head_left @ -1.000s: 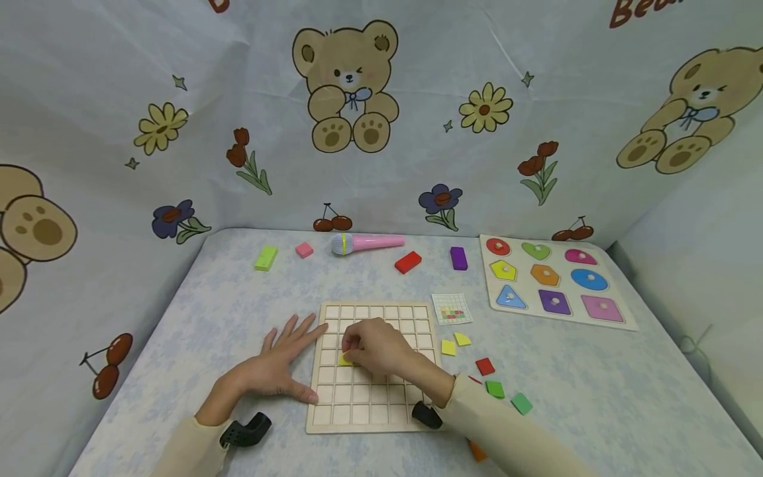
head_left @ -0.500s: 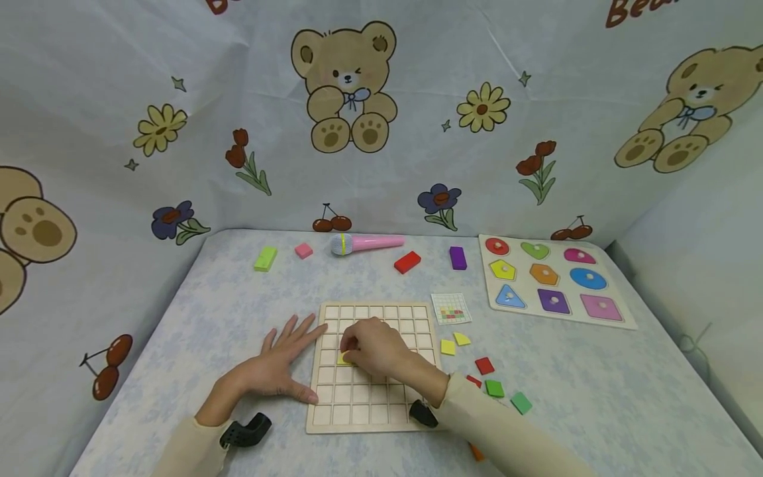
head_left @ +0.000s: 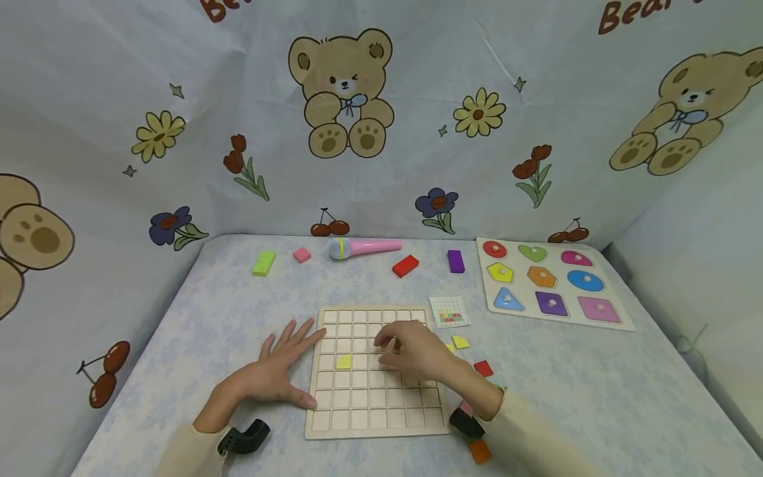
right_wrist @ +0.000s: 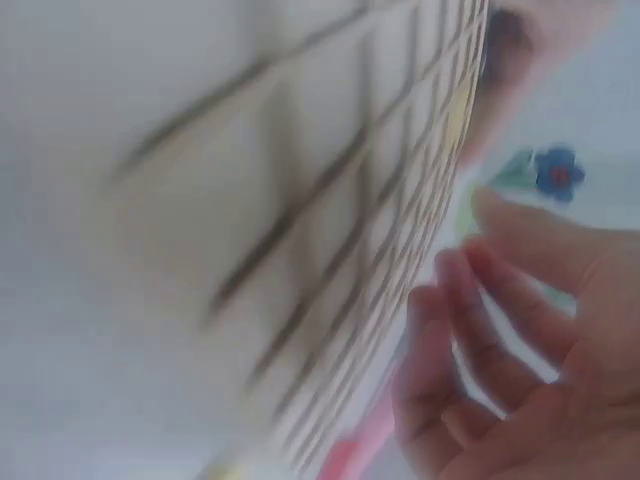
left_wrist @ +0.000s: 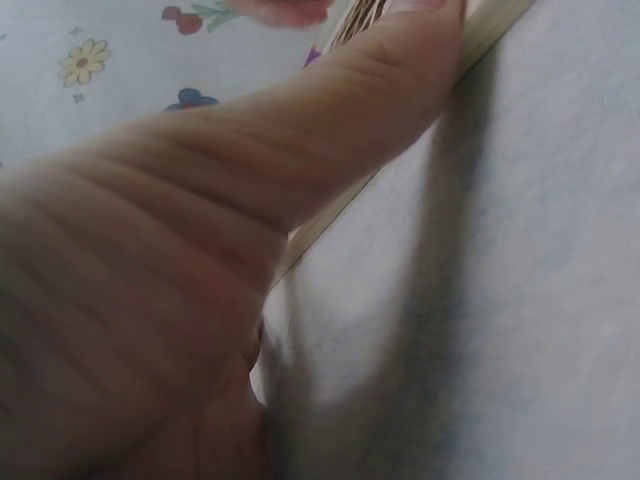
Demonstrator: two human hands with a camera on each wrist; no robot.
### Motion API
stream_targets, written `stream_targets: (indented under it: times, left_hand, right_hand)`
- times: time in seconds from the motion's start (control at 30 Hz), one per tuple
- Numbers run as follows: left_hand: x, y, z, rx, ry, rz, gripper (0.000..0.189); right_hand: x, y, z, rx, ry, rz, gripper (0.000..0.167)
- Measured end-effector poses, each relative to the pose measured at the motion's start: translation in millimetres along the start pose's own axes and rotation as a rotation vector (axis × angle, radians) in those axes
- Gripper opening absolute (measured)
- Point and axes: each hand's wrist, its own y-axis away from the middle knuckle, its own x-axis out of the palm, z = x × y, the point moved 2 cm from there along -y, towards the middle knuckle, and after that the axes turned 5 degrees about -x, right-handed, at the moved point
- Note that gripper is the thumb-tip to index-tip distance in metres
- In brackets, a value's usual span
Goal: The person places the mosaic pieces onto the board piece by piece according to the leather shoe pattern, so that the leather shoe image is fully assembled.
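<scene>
A pale wooden grid board (head_left: 352, 420) lies flat on the table, and a single yellow square tile (head_left: 343, 362) sits in one of its left-hand cells. Spread along the board's left edge, my left hand (head_left: 271, 372) rests with thumb and fingertips on the frame; its thumb (left_wrist: 350, 110) crosses the left wrist view. My right hand (head_left: 417, 351) hovers over the right half of the board, fingers loosely bent. In the right wrist view there is nothing between its fingers (right_wrist: 480, 340). My right forearm partly hides the loose pieces beside the board.
Right of the board lie a printed pattern card (head_left: 450, 311), a yellow rounded piece (head_left: 460, 342), a red tile (head_left: 483, 368) and an orange piece (head_left: 479, 452). Farther back are a pink microphone (head_left: 366, 248), several coloured blocks and a shape puzzle board (head_left: 560, 311).
My right hand has let go of the yellow square tile and moved right across the board, leaving the tile in a cell. My left hand stays at the board's left edge.
</scene>
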Motion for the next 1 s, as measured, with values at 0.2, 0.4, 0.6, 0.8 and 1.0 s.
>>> stream_targets:
  times: [0.2, 0.4, 0.6, 0.8, 1.0]
  left_hand:
    - [-1.8, 2.2, -0.1, -0.003, -0.005, -0.005, 0.123]
    - [-1.9, 1.0, -1.0, -0.003, -0.004, -0.002, 0.122]
    - [-0.3, 0.1, 0.5, 0.0, 0.001, -0.004, 0.122]
    - [1.5, -0.1, 2.1, -0.006, -0.004, -0.003, 0.123]
    - [2.3, 0.1, 2.6, -0.001, -0.003, -0.017, 0.124]
  right_hand:
    - [-26.0, 30.6, -35.4, 0.082, 0.002, -0.035, 0.02]
    - [-43.0, 53.8, -64.1, 0.13, 0.045, -0.081, 0.021]
    - [-52.6, 61.4, -90.7, 0.208, 0.022, -0.059, 0.023]
    - [-52.8, 62.8, -102.2, 0.227, 0.005, -0.031, 0.023]
    - [-53.1, 61.6, -104.2, 0.278, 0.026, -0.003, 0.019]
